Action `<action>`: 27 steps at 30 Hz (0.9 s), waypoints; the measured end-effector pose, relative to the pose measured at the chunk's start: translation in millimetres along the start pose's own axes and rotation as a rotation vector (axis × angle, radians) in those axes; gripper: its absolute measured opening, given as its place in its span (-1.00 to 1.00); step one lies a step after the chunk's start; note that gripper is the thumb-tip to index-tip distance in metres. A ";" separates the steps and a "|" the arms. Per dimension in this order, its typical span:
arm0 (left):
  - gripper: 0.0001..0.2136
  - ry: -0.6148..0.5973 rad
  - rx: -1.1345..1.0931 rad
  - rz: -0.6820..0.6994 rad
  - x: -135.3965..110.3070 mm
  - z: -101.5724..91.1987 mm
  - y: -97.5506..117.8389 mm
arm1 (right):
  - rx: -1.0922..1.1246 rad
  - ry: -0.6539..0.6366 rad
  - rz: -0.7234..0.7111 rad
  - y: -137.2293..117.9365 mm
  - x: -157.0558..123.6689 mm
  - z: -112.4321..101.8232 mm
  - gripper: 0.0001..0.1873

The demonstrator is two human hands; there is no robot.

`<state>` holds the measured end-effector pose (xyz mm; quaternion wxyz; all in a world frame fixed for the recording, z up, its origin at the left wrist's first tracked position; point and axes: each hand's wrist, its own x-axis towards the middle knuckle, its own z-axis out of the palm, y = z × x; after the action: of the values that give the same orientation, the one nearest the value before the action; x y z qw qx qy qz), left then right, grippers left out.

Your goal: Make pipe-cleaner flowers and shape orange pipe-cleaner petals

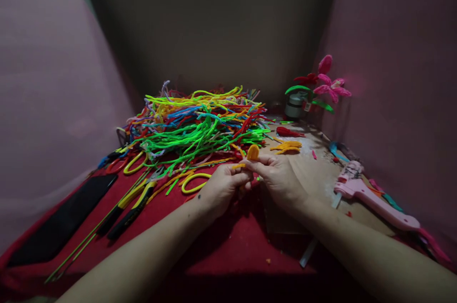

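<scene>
An orange pipe cleaner (253, 152), bent into a narrow loop at its upper end, is pinched between my two hands above the front of the table. My left hand (226, 184) grips its lower end with thumb and fingers together. At the base of the loop, my right hand (276, 174) closes on it with thumb and forefinger. Just beyond my hands lies a big heap of pipe cleaners (200, 126) in green, yellow, blue, red and other colours. Bundled orange petals (287, 146) and a red bundle (287, 132) rest on the cardboard past my right hand.
Yellow-and-black pliers (134, 205), yellow-handled scissors (195, 183) and a black phone-like slab (64, 219) lie left on the red cloth (228, 255). On the right are a pink glue gun (374, 200), cardboard (314, 169) and a pot (295, 105) holding a pink flower (332, 86).
</scene>
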<state>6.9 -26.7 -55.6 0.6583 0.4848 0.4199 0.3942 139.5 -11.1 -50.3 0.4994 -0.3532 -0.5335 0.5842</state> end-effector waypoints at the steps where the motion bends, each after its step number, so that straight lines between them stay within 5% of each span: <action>1: -0.85 -0.006 -0.004 0.017 0.1 0.1 -1.1 | -0.027 0.009 -0.003 -1.3 -0.2 -0.3 -0.75; 12: -0.79 -0.035 0.043 -0.068 -5.3 6.9 2.8 | -0.144 0.133 -0.054 -5.6 2.2 -3.4 -0.78; 18: -0.78 -0.178 0.409 -0.093 -23.6 14.3 18.4 | -0.032 0.168 -0.016 -8.2 9.9 -9.1 -0.75; 20: -0.79 -0.053 0.396 0.064 -28.6 10.7 28.9 | -0.061 0.104 0.030 -8.8 10.1 -8.9 -0.76; 23: -0.86 0.359 0.358 0.407 -27.6 1.9 39.6 | -0.171 -0.024 0.064 -9.7 6.5 -4.8 -0.74; 25: -0.86 0.385 0.382 0.434 -22.9 -3.2 40.5 | -0.206 -0.113 0.099 -10.0 3.4 -1.8 -0.72; 27: -0.84 0.252 0.389 0.333 -18.2 -6.4 37.8 | -0.213 -0.203 0.143 -10.0 0.8 -0.3 -0.70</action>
<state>-9.5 -33.4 -17.0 0.4214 0.6115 0.4808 0.4661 141.6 -10.9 -40.5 0.3598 -0.3805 -0.6135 0.5911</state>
